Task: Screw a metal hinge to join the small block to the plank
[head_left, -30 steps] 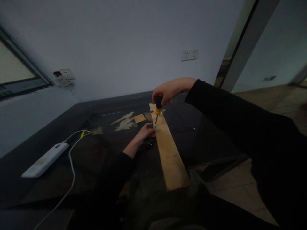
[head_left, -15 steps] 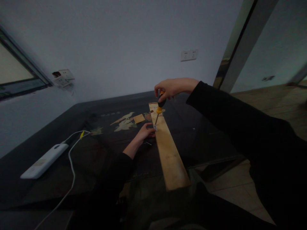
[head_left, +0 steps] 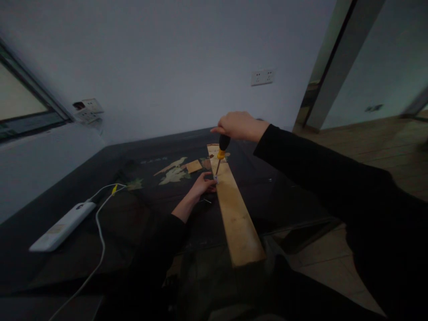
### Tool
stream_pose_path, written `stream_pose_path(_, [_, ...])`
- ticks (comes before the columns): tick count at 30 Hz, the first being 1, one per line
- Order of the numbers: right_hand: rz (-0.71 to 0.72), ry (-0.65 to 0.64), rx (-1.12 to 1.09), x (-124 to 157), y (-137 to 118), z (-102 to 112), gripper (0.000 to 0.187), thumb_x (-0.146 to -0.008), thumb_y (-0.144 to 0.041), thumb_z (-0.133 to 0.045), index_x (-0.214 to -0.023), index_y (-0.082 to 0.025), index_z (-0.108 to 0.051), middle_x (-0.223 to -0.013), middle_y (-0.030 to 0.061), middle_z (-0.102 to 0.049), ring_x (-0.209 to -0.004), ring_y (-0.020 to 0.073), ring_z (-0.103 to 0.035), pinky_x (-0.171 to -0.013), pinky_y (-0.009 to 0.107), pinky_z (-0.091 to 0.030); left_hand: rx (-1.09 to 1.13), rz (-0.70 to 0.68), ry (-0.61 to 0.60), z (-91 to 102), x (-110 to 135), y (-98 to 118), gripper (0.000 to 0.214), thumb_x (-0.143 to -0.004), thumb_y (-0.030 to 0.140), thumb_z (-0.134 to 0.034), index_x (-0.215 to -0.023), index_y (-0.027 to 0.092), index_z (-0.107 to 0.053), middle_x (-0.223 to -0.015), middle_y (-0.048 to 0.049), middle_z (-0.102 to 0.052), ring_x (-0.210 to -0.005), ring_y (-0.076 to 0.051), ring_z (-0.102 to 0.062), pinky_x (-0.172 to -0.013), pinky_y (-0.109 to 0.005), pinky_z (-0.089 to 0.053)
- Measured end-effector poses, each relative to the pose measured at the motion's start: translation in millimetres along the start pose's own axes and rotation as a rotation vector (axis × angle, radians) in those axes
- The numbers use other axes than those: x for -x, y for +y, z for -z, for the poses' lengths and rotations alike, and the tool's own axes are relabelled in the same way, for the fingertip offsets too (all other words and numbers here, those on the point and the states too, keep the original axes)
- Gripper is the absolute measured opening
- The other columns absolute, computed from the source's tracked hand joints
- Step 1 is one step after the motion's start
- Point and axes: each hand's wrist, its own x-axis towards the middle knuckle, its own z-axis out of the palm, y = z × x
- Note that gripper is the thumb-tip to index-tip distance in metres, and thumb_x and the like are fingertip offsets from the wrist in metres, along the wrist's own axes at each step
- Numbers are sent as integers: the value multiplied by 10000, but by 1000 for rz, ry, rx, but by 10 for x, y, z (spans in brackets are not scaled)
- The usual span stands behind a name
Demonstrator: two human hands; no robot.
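Note:
A long pale wooden plank (head_left: pixel 237 214) lies on a dark table (head_left: pixel 140 209), its near end past the table's edge. My right hand (head_left: pixel 239 125) is closed over the top of a screwdriver (head_left: pixel 220 154) with a black and yellow handle, held nearly upright with its tip on the plank. My left hand (head_left: pixel 202 185) rests beside the plank's left edge, its fingers pinched round a small screw (head_left: pixel 216 179) under the tip.
A white power bank (head_left: pixel 62 225) with a white cable (head_left: pixel 100 232) lies at the table's left. Pale inlay shapes (head_left: pixel 174 171) mark the tabletop behind my left hand. Wall sockets (head_left: pixel 262 76) sit above the table. Wooden floor extends to the right.
My right hand has turned over the screwdriver's handle, so its back now faces me and covers the handle's top. The left hand and the plank have stayed put.

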Motion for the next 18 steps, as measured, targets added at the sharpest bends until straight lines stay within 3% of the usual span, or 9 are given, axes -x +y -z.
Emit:
stream_pose_path(3, [61,-164,-118,11,83,17,414,-866,-476,-610,-1089,-135,-683,-820,87,-685,-711,165,-614,-626,279,-403,1,12,-15,11,-16,-15,535,-853,103,-624,-1334,127,-391,-806,-43,-660,-513,-96,-626,-560,-219,-543])
stream_pose_path(6, [126,-277,-233,36,169,44,423,-796,-349,-720,-1176,-181,-639,-870,41,-693,-666,122,-587,-598,246,-402,7,26,-5,14,-26,-7,497,-872,117,-585,-1330,137,-392,-836,-52,-665,-508,-103,-632,-563,-232,-544])
stream_pose_path(11, [124,-247,-205,56,183,47,351,-835,-200,-652,-1184,-158,-636,-910,61,-705,-609,105,-574,-594,252,-403,8,87,-28,19,-60,71,431,-885,156,-567,-1286,166,-409,-784,-21,-637,-496,-124,-637,-556,-260,-559])
stream_pose_path(18, [122,-235,-190,66,181,34,309,-858,-239,-635,-1154,-153,-658,-874,61,-712,-586,105,-587,-604,251,-401,-61,103,-73,50,-128,128,420,-890,185,-575,-1276,184,-409,-720,-12,-622,-528,-140,-646,-556,-259,-562])
